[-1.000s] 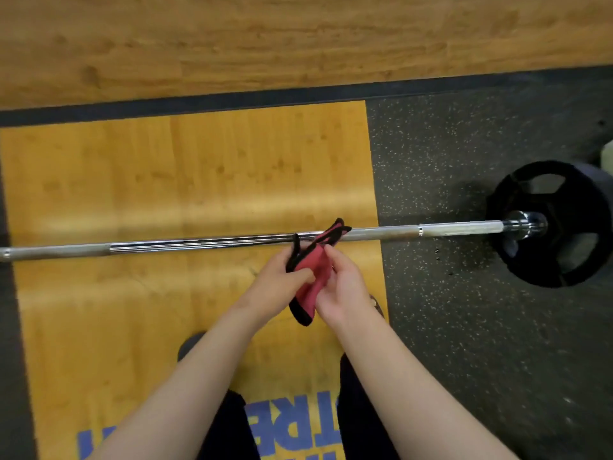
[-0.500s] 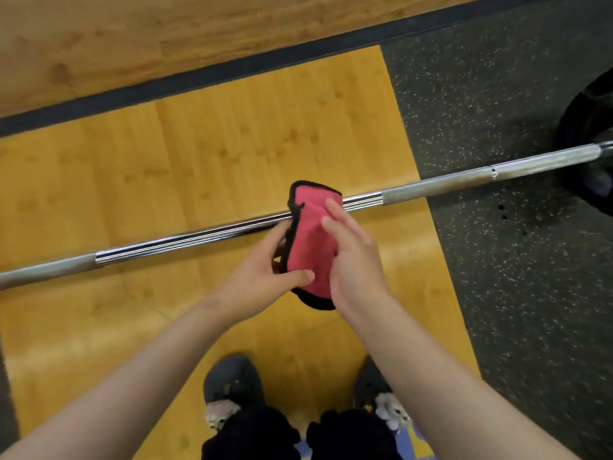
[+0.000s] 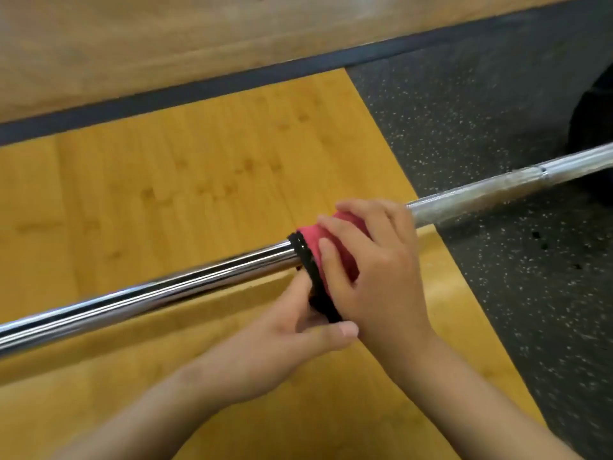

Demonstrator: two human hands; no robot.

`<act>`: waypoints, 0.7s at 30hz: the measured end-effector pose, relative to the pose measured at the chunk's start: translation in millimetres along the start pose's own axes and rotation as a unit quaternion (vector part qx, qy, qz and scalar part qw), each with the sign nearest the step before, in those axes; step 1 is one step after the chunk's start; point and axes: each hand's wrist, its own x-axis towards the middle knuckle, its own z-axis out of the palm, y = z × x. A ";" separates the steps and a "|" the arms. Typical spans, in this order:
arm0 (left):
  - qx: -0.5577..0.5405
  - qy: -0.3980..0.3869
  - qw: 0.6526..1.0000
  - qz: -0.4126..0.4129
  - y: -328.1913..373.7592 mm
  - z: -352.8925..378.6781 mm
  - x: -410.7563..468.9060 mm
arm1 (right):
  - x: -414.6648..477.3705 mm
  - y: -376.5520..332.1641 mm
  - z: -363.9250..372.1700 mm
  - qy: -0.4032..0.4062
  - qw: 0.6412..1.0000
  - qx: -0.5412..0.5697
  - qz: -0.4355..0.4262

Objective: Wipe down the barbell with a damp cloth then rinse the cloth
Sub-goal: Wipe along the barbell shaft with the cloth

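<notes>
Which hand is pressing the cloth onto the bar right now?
The right hand: it lies over the red cloth on top of the barbell. The left hand is lower, nearer the person, pinching the cloth's hanging black-edged end.

From my feed I can read no text, number or brand anywhere. The barbell [image 3: 166,287] shows only bare chrome and a thin ring mark (no stamp I can make out). The red cloth [image 3: 310,239], yellow platform [image 3: 199,161] and speckled mat [image 3: 497,111] show nothing legible.
</notes>
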 end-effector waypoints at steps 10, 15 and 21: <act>-0.162 0.162 0.973 -0.032 -7.2 -11.3 -30.7 | -36.1 -32.4 -12.0 -0.006 0.971 0.239 0.011; -0.210 0.167 0.963 -0.023 10.5 -5.7 -40.9 | -28.3 -22.5 -32.7 -0.133 0.857 0.360 0.343; -0.218 0.186 0.958 -0.002 19.1 6.3 -45.0 | -21.0 -31.6 -23.1 -0.247 0.649 0.570 0.440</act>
